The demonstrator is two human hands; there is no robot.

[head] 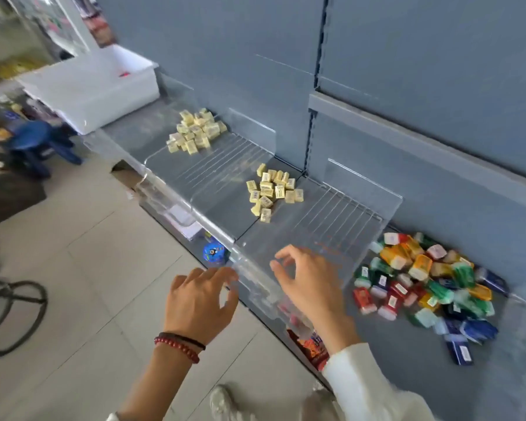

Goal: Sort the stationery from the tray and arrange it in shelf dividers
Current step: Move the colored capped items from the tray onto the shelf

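**Both hands empty at the shelf front, sorted heaps beyond them**

Head view. The left hand, with a red bead bracelet at its wrist, hovers over the clear plastic front rail of the grey metal shelf. Its fingers are relaxed and slightly spread, and it holds nothing. The right hand, coming out of a white sleeve, hangs just inside the rail over bare shelf. Its fingers are loosely bent, thumb and forefinger are apart, and it too is empty.

The stationery lies in three heaps, none touching a hand. The mixed heap of small red, green, orange and blue boxes sits just right of the right hand. A clear ribbed acrylic divider stands between that heap and the nearer heap of small pale-yellow packets, which lies beyond both hands. A second clear ribbed divider separates the nearer heap from the farther pale-yellow heap, well apart from the hands.

The white rectangular plastic tray rests at the far left end of the shelf, with a small pink item inside it. A blue plastic stool and a black cable stand on the pale tiled floor to the left.
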